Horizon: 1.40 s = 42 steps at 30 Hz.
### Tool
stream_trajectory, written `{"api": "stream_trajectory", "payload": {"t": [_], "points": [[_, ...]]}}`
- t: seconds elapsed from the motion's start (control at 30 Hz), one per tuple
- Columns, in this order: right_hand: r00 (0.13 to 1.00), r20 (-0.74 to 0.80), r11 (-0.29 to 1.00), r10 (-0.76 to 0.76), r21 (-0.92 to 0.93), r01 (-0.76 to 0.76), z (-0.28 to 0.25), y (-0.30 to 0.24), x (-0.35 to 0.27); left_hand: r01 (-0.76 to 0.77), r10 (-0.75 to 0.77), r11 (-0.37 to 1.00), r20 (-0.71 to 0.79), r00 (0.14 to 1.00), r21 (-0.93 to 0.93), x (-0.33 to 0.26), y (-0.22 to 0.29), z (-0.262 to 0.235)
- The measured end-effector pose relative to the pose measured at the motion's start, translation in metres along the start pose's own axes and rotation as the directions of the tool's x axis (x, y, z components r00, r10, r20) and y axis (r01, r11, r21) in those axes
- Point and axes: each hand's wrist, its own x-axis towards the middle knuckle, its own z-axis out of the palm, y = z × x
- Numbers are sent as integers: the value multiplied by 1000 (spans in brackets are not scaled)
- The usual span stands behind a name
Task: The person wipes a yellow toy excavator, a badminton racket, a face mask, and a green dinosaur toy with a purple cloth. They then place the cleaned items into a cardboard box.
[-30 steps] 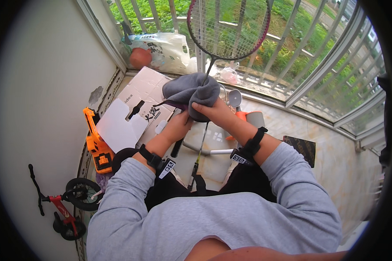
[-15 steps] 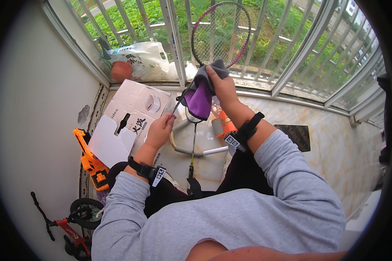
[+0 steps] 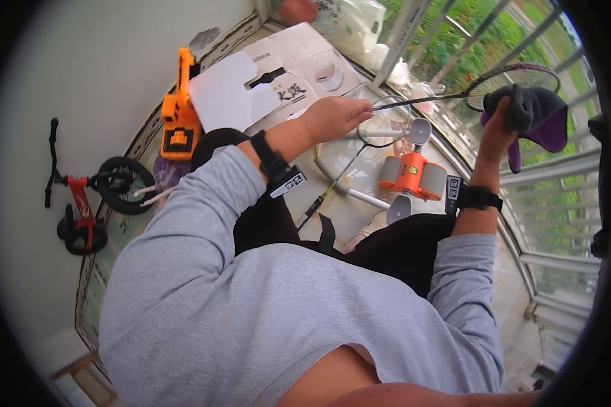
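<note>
**Racket in one hand, cloth in the other**

The left hand (image 3: 332,117) is clenched round the thin shaft of a racket (image 3: 455,91), which runs from that fist rightward and slightly up to its oval strung head in front of the railing (image 3: 414,27). The right hand (image 3: 497,129), raised at the far right, grasps a grey cloth (image 3: 531,112) with a purple lining; the bunched cloth sits against the rim of the racket head, covering its right part. Both wrists carry dark bands with small printed tags.

On the floor below the hands lies a second racket (image 3: 349,163), its head under the left fist and its handle pointing near. Just right of it stands an orange roller toy (image 3: 413,175) with grey wheels, touching a white tube frame. Far left of the hands lie flattened cardboard sheets (image 3: 278,85), with an orange toy digger (image 3: 178,112) beside them. A small red balance bike (image 3: 81,203) lies at the left, by the pale wall.
</note>
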Motion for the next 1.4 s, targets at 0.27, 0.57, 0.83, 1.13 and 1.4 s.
{"api": "stream_trajectory", "payload": {"t": [0.27,0.57,0.83,1.13,1.4], "points": [[846,328,875,-420,-102,473,49,-43,-28,1,104,964,-381,919,266,1,15,-81],[810,511,948,-288,33,316,79,-59,-37,501,-218,858,-805,552,111,-157,-42,-213],[742,616,958,-264,75,278,86,-58,-44,961,-646,264,-755,110,-86,-435,-102,-165],[725,646,969,-239,116,216,93,-66,-38,980,-831,67,-554,-48,-186,-551,-150,-17],[600,774,931,-201,341,-127,147,-44,-64,924,-833,129,-545,-96,-359,-607,-147,-24]]}}
